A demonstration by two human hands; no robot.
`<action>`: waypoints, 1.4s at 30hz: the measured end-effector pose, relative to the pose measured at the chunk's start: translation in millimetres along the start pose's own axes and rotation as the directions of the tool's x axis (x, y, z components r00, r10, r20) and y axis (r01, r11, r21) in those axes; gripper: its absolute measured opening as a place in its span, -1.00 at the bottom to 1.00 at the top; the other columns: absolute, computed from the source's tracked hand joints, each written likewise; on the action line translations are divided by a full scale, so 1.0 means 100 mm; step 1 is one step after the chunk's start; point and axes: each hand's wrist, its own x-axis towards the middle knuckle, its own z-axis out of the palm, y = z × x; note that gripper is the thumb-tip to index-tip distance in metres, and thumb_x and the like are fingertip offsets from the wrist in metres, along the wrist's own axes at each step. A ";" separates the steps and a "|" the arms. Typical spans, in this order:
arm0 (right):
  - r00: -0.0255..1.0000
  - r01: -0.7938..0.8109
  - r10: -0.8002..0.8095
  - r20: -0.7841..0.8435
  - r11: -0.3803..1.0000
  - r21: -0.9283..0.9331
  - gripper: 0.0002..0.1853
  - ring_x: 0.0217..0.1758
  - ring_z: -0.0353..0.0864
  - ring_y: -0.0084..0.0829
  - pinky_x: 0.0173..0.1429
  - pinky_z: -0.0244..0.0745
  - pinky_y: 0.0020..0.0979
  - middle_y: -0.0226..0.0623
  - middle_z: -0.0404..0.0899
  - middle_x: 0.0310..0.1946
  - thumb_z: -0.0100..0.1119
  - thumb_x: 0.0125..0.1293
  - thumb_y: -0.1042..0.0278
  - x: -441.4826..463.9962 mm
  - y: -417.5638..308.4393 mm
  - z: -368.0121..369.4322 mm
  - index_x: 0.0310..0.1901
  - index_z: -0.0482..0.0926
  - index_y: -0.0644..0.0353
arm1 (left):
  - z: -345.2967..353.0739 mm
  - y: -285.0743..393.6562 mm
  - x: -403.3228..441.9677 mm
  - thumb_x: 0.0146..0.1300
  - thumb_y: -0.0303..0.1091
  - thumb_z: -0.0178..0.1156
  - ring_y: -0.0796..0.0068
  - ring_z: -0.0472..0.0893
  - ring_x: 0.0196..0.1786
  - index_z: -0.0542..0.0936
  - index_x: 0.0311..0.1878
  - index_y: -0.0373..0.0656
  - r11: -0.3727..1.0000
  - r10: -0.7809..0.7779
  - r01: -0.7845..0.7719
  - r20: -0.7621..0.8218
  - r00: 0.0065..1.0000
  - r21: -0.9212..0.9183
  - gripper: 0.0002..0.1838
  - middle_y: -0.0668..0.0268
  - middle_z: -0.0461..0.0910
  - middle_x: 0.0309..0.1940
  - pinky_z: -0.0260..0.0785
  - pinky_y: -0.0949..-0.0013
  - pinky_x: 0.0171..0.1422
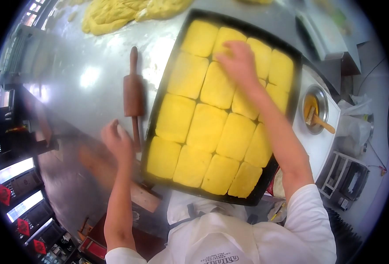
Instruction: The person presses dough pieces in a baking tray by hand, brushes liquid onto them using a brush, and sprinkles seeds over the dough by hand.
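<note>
Dough pieces in tray, right hand at far row

Sixteen flat yellow dough pieces [208, 127] lie four by four in the black tray [296, 75], edges touching or just apart. Right hand [238, 61] is over the far row, fingers bent down at the second piece from the left; hand blurred, cannot tell whether it pinches dough or only presses. Left hand [119, 141] is left of the tray, fingers loosely curled, near the near handle of a wooden rolling pin [134, 94]; contact and grip cannot be told. Pin lies on the steel worktop [84, 53]. Far left: a lumpy yellow dough mass [111, 17]. Right of tray: metal bowl [322, 100], brush [324, 124] resting in it, handle over the rim
</note>
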 end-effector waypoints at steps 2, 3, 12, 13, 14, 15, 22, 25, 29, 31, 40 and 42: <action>0.997 0.069 -0.072 -0.024 0.994 -0.087 -0.56 0.13 0.57 -0.08 0.22 0.43 -0.11 -0.20 0.64 -0.01 0.50 0.22 0.12 -0.03 -0.02 0.15 0.02 0.62 0.20 | 0.04 -0.05 -0.02 0.37 -0.57 0.14 0.11 0.55 0.07 0.62 0.07 -0.28 0.999 0.037 -0.037 -0.013 0.999 0.010 -0.76 0.09 0.58 -0.01 0.43 0.19 0.21; 0.995 0.094 -0.096 -0.023 0.993 -0.071 -0.54 0.13 0.55 -0.09 0.23 0.41 -0.10 -0.22 0.63 0.00 0.51 0.21 0.10 -0.04 -0.06 0.18 0.02 0.61 0.19 | 0.03 -0.05 -0.02 0.40 -0.57 0.14 0.16 0.55 0.04 0.62 0.07 -0.28 0.998 0.053 -0.053 -0.018 0.998 0.019 -0.78 0.12 0.57 -0.01 0.45 0.23 0.17; 0.972 0.216 -0.201 0.124 0.968 -0.126 -0.11 0.48 0.32 -0.03 0.52 0.15 0.06 -0.17 0.42 0.37 0.57 0.07 -0.14 -0.28 -0.38 0.26 0.37 0.43 0.11 | 0.03 -0.07 -0.03 0.40 -0.55 0.16 0.21 0.56 0.01 0.62 0.07 -0.26 1.000 0.014 -0.015 -0.023 1.000 -0.027 -0.78 0.15 0.56 -0.03 0.47 0.26 0.14; 0.966 0.222 -0.196 0.166 0.963 -0.155 -0.05 0.53 0.26 -0.02 0.56 0.10 0.09 -0.15 0.37 0.42 0.58 0.05 -0.16 -0.31 -0.40 0.28 0.42 0.39 0.10 | 0.02 -0.07 -0.02 0.40 -0.55 0.16 0.21 0.56 0.01 0.62 0.07 -0.25 1.000 0.009 -0.009 -0.021 1.000 -0.028 -0.78 0.15 0.56 -0.03 0.47 0.26 0.14; 0.960 0.229 -0.189 0.208 0.956 -0.184 0.02 0.58 0.21 -0.01 0.60 0.04 0.12 -0.14 0.33 0.47 0.59 0.02 -0.18 -0.33 -0.43 0.30 0.47 0.34 0.08 | 0.02 -0.07 -0.02 0.40 -0.55 0.16 0.22 0.56 0.01 0.62 0.07 -0.25 1.000 0.004 -0.005 -0.018 1.000 -0.029 -0.78 0.15 0.56 -0.03 0.47 0.26 0.13; 0.961 0.204 -0.159 0.225 0.959 -0.196 0.03 0.59 0.18 -0.02 0.61 0.00 0.14 -0.14 0.31 0.48 0.59 0.02 -0.17 -0.36 -0.43 0.33 0.48 0.32 0.08 | 0.01 -0.07 -0.02 0.40 -0.55 0.16 0.22 0.56 0.01 0.62 0.07 -0.25 1.000 0.001 -0.001 -0.014 1.000 -0.030 -0.78 0.16 0.56 -0.03 0.47 0.26 0.13; 0.999 -0.003 0.003 0.038 1.000 -0.012 -0.17 0.44 0.43 0.01 0.51 0.28 0.00 -0.02 0.47 0.37 0.51 0.22 -0.04 -0.19 -0.52 0.04 0.42 0.40 0.19 | -0.05 -0.05 -0.01 0.38 -0.55 0.19 0.17 0.54 -0.02 0.62 0.03 -0.26 0.999 0.046 -0.045 0.005 0.999 -0.020 -0.80 0.16 0.57 -0.08 0.45 0.23 0.10; 0.993 -0.100 0.104 -0.056 0.993 0.059 -0.38 0.30 0.56 0.09 0.40 0.46 -0.12 0.07 0.57 0.28 0.37 0.39 0.10 -0.26 -0.40 -0.28 0.36 0.47 0.28 | -0.04 -0.05 -0.01 0.37 -0.55 0.19 0.17 0.54 -0.03 0.62 0.02 -0.26 0.995 0.021 -0.021 -0.004 1.000 -0.093 -0.81 0.17 0.57 -0.09 0.44 0.21 0.10; 0.992 0.065 -0.045 0.114 0.983 -0.170 -0.36 0.46 0.43 0.05 0.53 0.30 -0.03 0.03 0.45 0.42 0.28 0.45 0.09 -0.84 -0.50 -0.37 0.41 0.42 0.33 | -0.07 -0.06 0.00 0.35 -0.54 0.20 0.18 0.54 -0.03 0.63 0.00 -0.26 0.997 0.022 -0.022 0.007 1.000 -0.070 -0.82 0.17 0.57 -0.11 0.43 0.20 0.10; 0.971 0.176 -0.114 0.208 0.935 -0.308 -0.30 0.54 0.32 0.02 0.59 0.19 0.02 0.00 0.37 0.49 0.24 0.46 0.02 -1.09 -0.68 -0.29 0.44 0.37 0.34 | -0.09 -0.07 0.00 0.35 -0.54 0.21 0.18 0.55 -0.03 0.63 -0.01 -0.26 0.999 0.026 -0.026 0.020 0.999 -0.037 -0.82 0.17 0.57 -0.11 0.43 0.19 0.10; 0.946 0.098 0.046 0.322 0.904 -0.416 -0.17 0.66 0.13 -0.06 0.68 -0.02 0.08 -0.04 0.24 0.57 0.14 0.47 -0.20 -1.35 -0.96 -0.09 0.51 0.27 0.31 | -0.11 -0.07 0.00 0.34 -0.50 0.23 0.12 0.55 -0.05 0.64 -0.05 -0.26 0.995 0.074 -0.073 0.008 0.997 -0.062 -0.84 0.17 0.58 -0.16 0.40 0.12 0.12; 0.947 0.080 0.065 0.313 0.900 -0.429 -0.17 0.67 0.12 -0.07 0.69 -0.05 0.08 -0.04 0.24 0.57 0.13 0.47 -0.22 -1.15 -0.96 -0.14 0.51 0.28 0.31 | -0.11 -0.07 0.00 0.34 -0.50 0.22 0.12 0.55 -0.05 0.64 -0.05 -0.27 0.995 0.085 -0.085 0.001 0.996 -0.050 -0.85 0.16 0.58 -0.16 0.39 0.12 0.11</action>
